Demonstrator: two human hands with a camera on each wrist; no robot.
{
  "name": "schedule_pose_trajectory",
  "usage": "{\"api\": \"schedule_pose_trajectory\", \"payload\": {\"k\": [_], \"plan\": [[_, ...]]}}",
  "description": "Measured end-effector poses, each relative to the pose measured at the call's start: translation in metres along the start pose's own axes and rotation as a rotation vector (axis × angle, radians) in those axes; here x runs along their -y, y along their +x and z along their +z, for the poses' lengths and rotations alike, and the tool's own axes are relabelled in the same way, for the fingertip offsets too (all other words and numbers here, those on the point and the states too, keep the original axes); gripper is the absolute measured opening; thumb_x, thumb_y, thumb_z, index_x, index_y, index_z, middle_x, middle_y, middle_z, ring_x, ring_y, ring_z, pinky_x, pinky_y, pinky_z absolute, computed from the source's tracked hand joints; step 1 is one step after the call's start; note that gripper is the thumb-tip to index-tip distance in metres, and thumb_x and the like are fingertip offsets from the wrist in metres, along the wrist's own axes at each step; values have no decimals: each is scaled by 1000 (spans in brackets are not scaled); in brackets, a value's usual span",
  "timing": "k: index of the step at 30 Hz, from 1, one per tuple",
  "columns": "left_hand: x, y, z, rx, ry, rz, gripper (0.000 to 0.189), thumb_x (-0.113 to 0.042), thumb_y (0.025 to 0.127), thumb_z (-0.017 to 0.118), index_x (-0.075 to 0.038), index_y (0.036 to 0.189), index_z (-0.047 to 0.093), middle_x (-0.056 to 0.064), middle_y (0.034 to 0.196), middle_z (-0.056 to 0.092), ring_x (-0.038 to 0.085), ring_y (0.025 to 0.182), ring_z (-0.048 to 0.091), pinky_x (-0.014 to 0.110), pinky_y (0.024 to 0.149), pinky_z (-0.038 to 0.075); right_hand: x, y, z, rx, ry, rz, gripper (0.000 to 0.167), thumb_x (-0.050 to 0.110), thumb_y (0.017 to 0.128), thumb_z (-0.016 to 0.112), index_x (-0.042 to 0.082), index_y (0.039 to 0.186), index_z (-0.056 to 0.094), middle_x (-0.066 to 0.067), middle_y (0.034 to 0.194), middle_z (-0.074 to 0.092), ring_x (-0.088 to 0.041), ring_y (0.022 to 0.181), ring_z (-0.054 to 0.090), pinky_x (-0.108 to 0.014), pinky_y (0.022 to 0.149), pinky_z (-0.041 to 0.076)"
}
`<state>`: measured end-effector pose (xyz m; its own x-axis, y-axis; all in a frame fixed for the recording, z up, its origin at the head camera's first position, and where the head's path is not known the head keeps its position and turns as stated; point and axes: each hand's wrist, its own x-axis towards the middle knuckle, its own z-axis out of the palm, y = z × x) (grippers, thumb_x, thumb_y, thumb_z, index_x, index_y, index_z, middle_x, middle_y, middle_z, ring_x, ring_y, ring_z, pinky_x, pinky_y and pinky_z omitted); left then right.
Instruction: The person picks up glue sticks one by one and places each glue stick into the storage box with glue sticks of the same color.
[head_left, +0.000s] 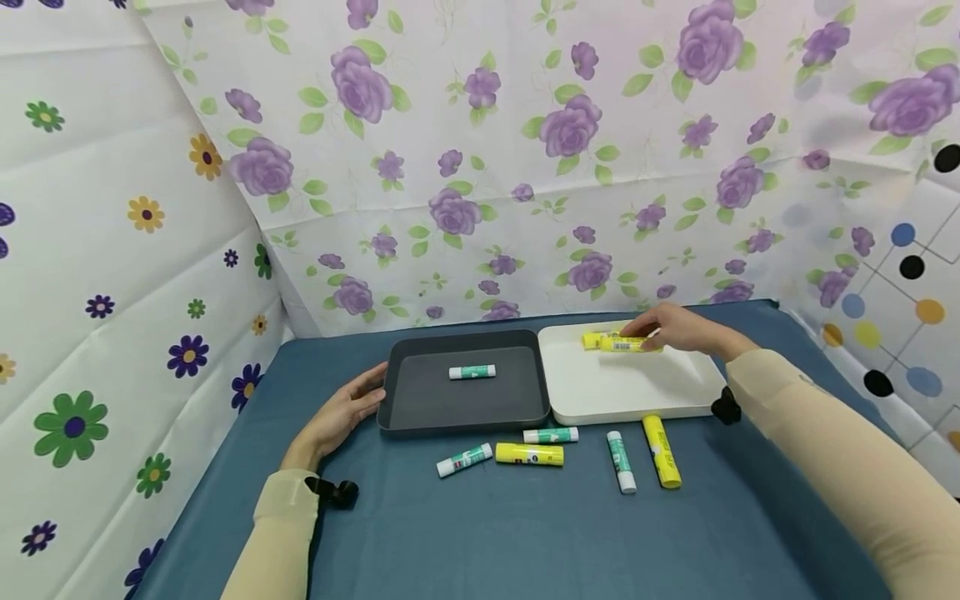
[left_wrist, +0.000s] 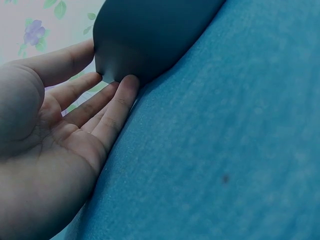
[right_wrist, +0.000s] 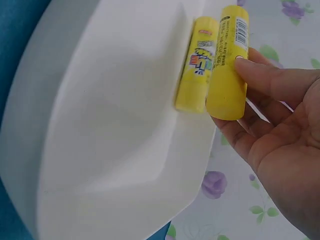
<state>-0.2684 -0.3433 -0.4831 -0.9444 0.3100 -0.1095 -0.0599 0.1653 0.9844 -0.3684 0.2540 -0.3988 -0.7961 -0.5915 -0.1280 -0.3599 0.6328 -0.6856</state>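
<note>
My right hand (head_left: 678,327) pinches a yellow glue stick (right_wrist: 229,75) between thumb and fingers, over the far side of the white tray (head_left: 592,392). Right beside it, a second yellow glue stick (right_wrist: 197,70) lies in that tray along the back wall. On the left, my left hand (head_left: 337,417) touches the outer left side of the dark grey tray (head_left: 457,408). In the left wrist view its extended fingertips rest against the tray's corner (left_wrist: 145,40). One green-and-white glue stick (head_left: 472,372) lies inside the grey tray.
In front of the trays lie green-and-white glue sticks (head_left: 465,459) and yellow glue sticks (head_left: 529,454), several in all, on the blue tablecloth (head_left: 480,542). The two trays stand side by side. Behind them hangs a flowered cloth (head_left: 450,275).
</note>
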Motion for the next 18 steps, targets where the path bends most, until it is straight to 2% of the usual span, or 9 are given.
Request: {"api": "schedule_pose_trajectory", "payload": {"k": [9,14,18], "plan": [[-1,-1,1,1,0,10,68,-22,110,56,-17,168,21,17,172,17,39,157,18,60,127,20,-4,14,10,-11,-113,-29,34,-11,95,66,-3,127,73,-24,129,68,-43,119,63,-56,99,56],[0,-2,1,-8,2,6,67,-22,110,56,-18,168,22,15,171,18,38,157,19,59,127,20,-3,22,13,-13,-224,-50,36,-15,90,68,-1,122,76,-20,123,72,-38,114,67,-55,97,57],[2,-1,0,-9,6,2,67,-22,110,56,-19,168,22,15,171,18,37,157,19,58,127,21,-4,26,14,-12,-255,-67,37,-17,87,69,-1,119,77,-17,118,74,-35,110,68,-55,96,57]]}}
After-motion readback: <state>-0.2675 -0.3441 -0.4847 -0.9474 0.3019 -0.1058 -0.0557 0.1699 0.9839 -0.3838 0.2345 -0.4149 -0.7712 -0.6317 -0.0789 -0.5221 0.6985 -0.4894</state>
